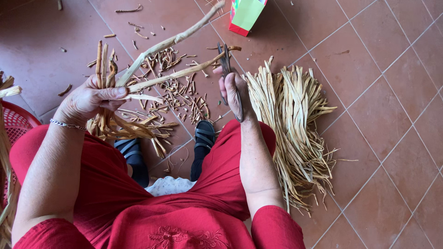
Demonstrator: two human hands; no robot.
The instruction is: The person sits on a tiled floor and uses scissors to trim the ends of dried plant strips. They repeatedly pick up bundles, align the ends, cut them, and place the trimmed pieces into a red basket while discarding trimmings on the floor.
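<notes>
Above the tiled floor, left hand grip clamping dried stalks, right hand grip around scissors (blades at a stalk).

Open tiled floor lies to the right of the pile of dried strips; nothing blocks passage there. The upper left floor is mostly bare, a few stray offcuts only. Between the left hand and right hand, two long strips cross the gap diagonally and bar a straight pass. Beneath them, a litter of cut scraps covers the tiles. The green and red box stands at the top edge. The red basket closes off the left side, apparently touching the knee.
</notes>
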